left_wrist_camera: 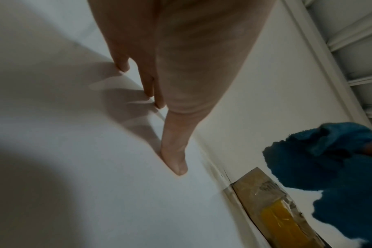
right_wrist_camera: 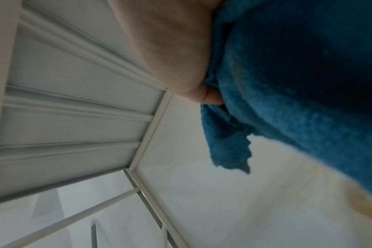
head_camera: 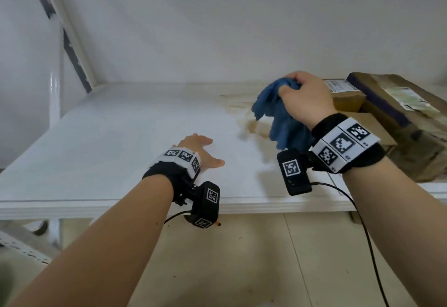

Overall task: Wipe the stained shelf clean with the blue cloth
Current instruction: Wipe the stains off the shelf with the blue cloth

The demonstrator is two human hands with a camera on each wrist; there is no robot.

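A white shelf [head_camera: 116, 137] fills the middle of the head view, with brown stain [head_camera: 252, 126] smears right of centre, beside cardboard boxes [head_camera: 396, 123]. The right hand [head_camera: 306, 99] clutches the bunched blue cloth [head_camera: 278, 115] above them. The left hand [head_camera: 200, 152] rests flat, fingers spread. Wiping looks barely begun; the stain remains.

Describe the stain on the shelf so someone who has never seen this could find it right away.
Start at the white shelf and look to its right half, near the cardboard boxes. The stain spreads from the back edge forward, just beneath the blue cloth that hangs bunched from the right hand. It is the only brownish-yellow patch on the white surface, darkest at its front edge.
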